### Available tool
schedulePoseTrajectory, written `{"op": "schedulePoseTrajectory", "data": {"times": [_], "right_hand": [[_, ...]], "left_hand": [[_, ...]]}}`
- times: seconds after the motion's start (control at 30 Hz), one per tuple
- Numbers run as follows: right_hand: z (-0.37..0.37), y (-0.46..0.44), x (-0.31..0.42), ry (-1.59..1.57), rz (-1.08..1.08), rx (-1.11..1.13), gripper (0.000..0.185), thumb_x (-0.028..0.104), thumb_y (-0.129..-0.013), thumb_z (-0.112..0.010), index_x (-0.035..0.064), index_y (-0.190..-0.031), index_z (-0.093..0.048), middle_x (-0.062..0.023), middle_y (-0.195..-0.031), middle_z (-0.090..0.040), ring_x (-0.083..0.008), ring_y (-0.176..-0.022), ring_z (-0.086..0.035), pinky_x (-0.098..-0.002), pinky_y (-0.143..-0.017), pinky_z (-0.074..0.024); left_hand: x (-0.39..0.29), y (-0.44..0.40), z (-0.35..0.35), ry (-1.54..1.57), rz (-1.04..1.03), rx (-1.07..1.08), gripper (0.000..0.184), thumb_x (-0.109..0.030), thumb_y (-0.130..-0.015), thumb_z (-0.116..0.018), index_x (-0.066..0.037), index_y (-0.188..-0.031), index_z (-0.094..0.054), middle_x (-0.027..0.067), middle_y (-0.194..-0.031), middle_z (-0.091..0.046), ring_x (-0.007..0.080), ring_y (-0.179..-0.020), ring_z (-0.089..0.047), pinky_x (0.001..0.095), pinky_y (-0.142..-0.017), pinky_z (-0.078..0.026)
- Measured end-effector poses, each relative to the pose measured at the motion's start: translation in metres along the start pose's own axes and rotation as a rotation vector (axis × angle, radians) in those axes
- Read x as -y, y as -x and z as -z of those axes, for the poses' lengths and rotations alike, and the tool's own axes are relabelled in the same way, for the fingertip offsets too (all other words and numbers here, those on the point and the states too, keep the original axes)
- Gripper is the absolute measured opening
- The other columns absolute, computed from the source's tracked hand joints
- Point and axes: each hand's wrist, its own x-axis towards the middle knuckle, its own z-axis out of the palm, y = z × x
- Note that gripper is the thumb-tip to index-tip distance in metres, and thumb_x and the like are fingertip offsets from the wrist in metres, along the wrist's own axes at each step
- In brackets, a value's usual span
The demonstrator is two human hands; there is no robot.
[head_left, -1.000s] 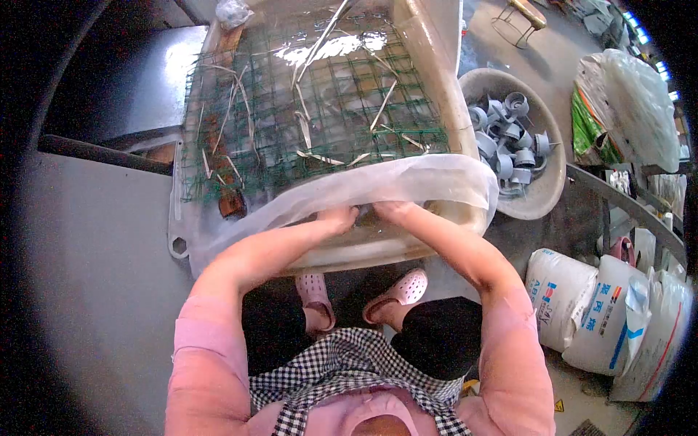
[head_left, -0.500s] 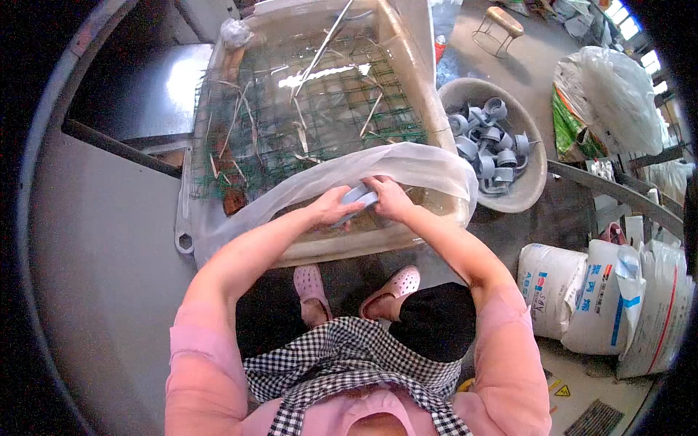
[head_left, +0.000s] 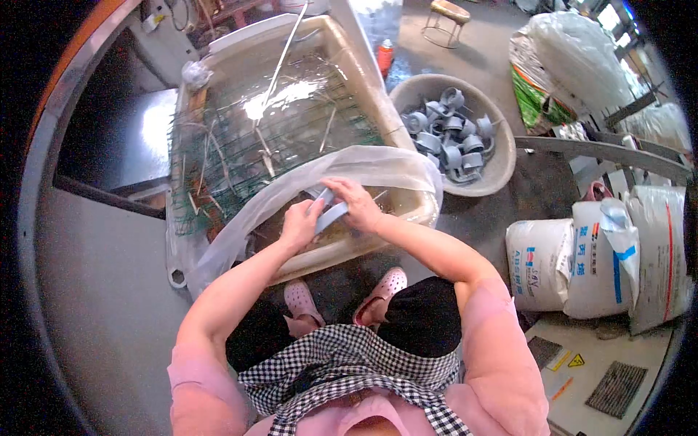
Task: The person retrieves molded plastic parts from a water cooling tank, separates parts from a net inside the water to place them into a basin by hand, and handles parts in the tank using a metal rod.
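Both my hands hold a grey plastic pipe fitting point(head_left: 332, 217) over the near end of a water-filled tub point(head_left: 367, 80). My left hand point(head_left: 299, 224) is closed on its left side. My right hand point(head_left: 352, 204) grips it from the right, with the fingers bent over its top. Part of the fitting is hidden by my fingers. A sheer white cloth point(head_left: 367, 164) arches across the tub just beyond my hands. Green wire mesh point(head_left: 236, 156) and pale strips lie in the water farther back.
Right of the tub stands a round basin point(head_left: 503, 154) with several similar grey fittings point(head_left: 452, 125). White sacks point(head_left: 538, 265) stand at the right. A stool point(head_left: 451, 11) and an orange-red bottle point(head_left: 385, 54) are farther back. A grey panel point(head_left: 109, 269) borders the left.
The view has shifted, so the tub and basin appear farther left. My hands have turned the fitting, and its curved band now shows between them.
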Motion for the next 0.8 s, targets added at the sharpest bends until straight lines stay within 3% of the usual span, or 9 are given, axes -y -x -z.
{"op": "schedulePoseTrajectory", "data": {"times": [0.2, 0.27, 0.3, 0.4, 0.47, 0.53, 0.67, 0.73, 0.8], "right_hand": [[0.018, 0.0, 0.021, -0.056, -0.088, -0.015, 0.054, -0.013, -0.055, -0.053, 0.0064, -0.105, -0.045, -0.014, -0.11, -0.048, -0.037, -0.093, -0.052, -0.0385, -0.078, -0.0465], [0.025, -0.005, 0.014, -0.084, -0.021, -0.082, 0.053, -0.012, -0.056, -0.051, 0.0064, -0.106, -0.046, -0.0144, -0.105, -0.05, -0.0372, -0.093, -0.052, -0.0394, -0.077, -0.0462], [0.031, -0.01, 0.018, -0.066, 0.027, -0.124, 0.052, -0.011, -0.057, -0.05, 0.006, -0.106, -0.046, -0.0157, -0.101, -0.052, -0.0367, -0.092, -0.053, -0.0383, -0.078, -0.0456], [0.044, -0.02, 0.008, -0.171, -0.158, -0.195, 0.039, -0.01, -0.067, -0.048, 0.0048, -0.103, -0.047, -0.0165, -0.099, -0.055, -0.0295, -0.09, -0.058, -0.0343, -0.077, -0.0454], [0.057, -0.03, 0.013, -0.73, -0.455, -0.325, 0.023, -0.005, -0.078, -0.048, 0.0043, -0.1, -0.048, -0.0133, -0.094, -0.057, -0.0227, -0.081, -0.061, -0.0331, -0.072, -0.0467], [0.069, -0.039, 0.001, -0.893, -0.609, -0.476, 0.013, 0.004, -0.085, -0.05, 0.0036, -0.098, -0.048, -0.0102, -0.087, -0.058, -0.0193, -0.074, -0.062, -0.0319, -0.068, -0.048], [0.082, -0.026, -0.02, -1.162, -0.812, -0.503, 0.024, 0.018, -0.081, -0.061, 0.0032, -0.098, -0.052, -0.0094, -0.088, -0.061, -0.0198, -0.078, -0.059, -0.0341, -0.069, -0.0478], [0.092, -0.018, -0.036, -1.134, -0.843, -0.428, 0.024, 0.017, -0.078, -0.063, 0.0029, -0.096, -0.054, -0.0081, -0.087, -0.061, -0.0193, -0.079, -0.058, -0.0327, -0.071, -0.0475], [0.108, -0.022, -0.056, -0.993, -0.763, -0.459, 0.026, 0.016, -0.076, -0.066, 0.0033, -0.096, -0.056, -0.0078, -0.088, -0.061, -0.0192, -0.081, -0.058, -0.0322, -0.074, -0.0466]], "left_hand": [[-0.035, 0.01, 0.024, 0.017, -0.056, 0.19, 0.037, -0.033, -0.088, -0.046, 0.002, -0.081, -0.058, 0.0099, -0.058, -0.056, 0.0181, -0.058, -0.056, 0.0319, -0.054, -0.043], [-0.038, 0.004, 0.031, 0.355, 0.106, 0.452, 0.034, -0.033, -0.09, -0.044, -0.001, -0.094, -0.056, 0.008, -0.062, -0.057, 0.0176, -0.059, -0.059, 0.0293, -0.05, -0.047], [-0.04, 0.001, 0.033, 0.545, 0.078, 0.447, 0.035, -0.034, -0.091, -0.042, 0.0, -0.097, -0.051, 0.0074, -0.062, -0.058, 0.0162, -0.044, -0.056, 0.0268, -0.04, -0.044], [-0.054, -0.005, 0.06, 0.693, 0.017, 0.321, 0.05, -0.045, -0.09, -0.035, 0.001, -0.102, -0.052, 0.0099, -0.074, -0.06, 0.0175, -0.065, -0.061, 0.0294, -0.053, -0.052], [-0.039, -0.009, 0.089, 0.594, 0.058, 0.391, 0.055, -0.049, -0.088, -0.035, 0.002, -0.097, -0.055, 0.0101, -0.077, -0.06, 0.0176, -0.072, -0.061, 0.0303, -0.054, -0.053], [0.001, -0.011, 0.102, 0.504, 0.102, 0.453, 0.058, -0.051, -0.088, -0.034, 0.002, -0.09, -0.058, 0.0097, -0.077, -0.06, 0.0179, -0.072, -0.061, 0.0295, -0.055, -0.052], [0.102, 0.005, 0.076, -0.303, 0.24, 0.679, 0.046, -0.039, -0.087, -0.043, 0.004, -0.093, -0.057, 0.0131, -0.082, -0.063, 0.0221, -0.077, -0.061, 0.0383, -0.074, -0.048], [0.173, 0.018, 0.052, -0.446, 0.009, 0.506, 0.038, -0.03, -0.085, -0.044, 0.004, -0.092, -0.058, 0.0203, -0.089, -0.061, 0.0348, -0.082, -0.059, 0.0417, -0.075, -0.045], [0.229, 0.029, 0.034, -0.471, 0.135, 0.235, 0.038, -0.028, -0.085, -0.042, 0.006, -0.09, -0.059, 0.0267, -0.093, -0.058, 0.0409, -0.089, -0.055, 0.0437, -0.08, -0.043]]}}
